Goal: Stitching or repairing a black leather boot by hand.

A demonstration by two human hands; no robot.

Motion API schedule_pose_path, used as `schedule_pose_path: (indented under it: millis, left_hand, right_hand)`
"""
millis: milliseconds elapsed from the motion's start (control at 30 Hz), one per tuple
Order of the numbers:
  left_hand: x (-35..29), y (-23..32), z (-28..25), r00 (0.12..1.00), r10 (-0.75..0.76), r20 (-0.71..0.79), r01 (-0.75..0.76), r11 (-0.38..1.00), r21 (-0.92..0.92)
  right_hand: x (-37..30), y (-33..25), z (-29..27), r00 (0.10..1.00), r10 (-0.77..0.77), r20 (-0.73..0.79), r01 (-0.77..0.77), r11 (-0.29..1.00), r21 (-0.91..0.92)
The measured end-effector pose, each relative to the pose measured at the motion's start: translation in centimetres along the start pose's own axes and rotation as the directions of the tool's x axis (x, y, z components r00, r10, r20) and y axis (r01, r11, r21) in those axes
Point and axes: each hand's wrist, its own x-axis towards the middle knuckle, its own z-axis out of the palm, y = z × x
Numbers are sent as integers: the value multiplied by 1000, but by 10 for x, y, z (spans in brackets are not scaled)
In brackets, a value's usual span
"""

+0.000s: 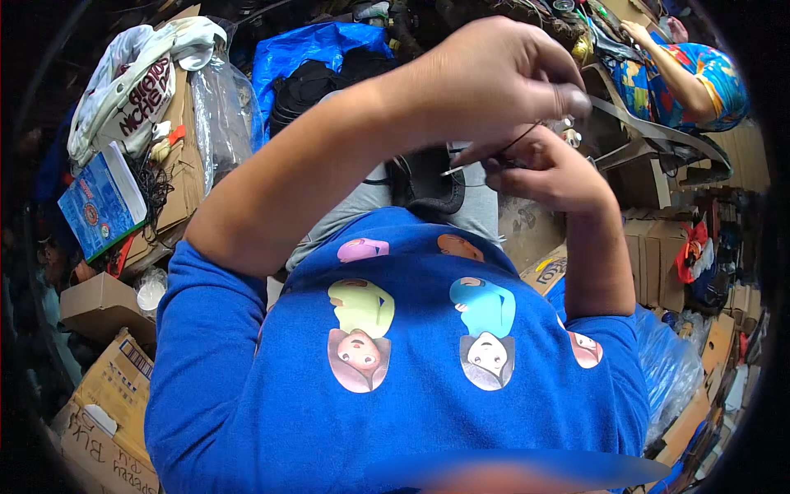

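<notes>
My left hand [522, 78] is raised above the lap, reaching across to the right. Its thumb and fingers are closed in a pinch, and a thin dark cord [531, 132] runs from beneath it down to my right hand [555, 173]. The right fingers are bent closed around a thin pointed tool with a pale tip [450, 172]; its kind I cannot make out. Below the hands, a black padded piece [436, 185], perhaps part of a shoe, rests on my grey-trousered lap. The left forearm and hand hide part of the work.
To the left lie a white printed cloth [136, 86], a blue book [103, 202] and cardboard boxes [107, 305]. A blue plastic bag [317, 49] sits ahead. Another person in a colourful shirt [699, 78] is at the upper right. Flattened cardboard [654, 255] and clear plastic [666, 370] stand right.
</notes>
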Motion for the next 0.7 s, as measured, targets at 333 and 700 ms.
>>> schedule_pose_path:
  millis: [333, 700]
  left_hand:
    - [-31, -67, -3, 927, -305, 218, 345, 921, -182]
    - [-25, -51, -4, 913, -317, -258, 38, 694, -719]
  right_hand:
    - [-35, -17, -26, 900, -232, -368, 126, 949, -290]
    - [37, -7, -8, 418, -870, -260, 108, 332, -937]
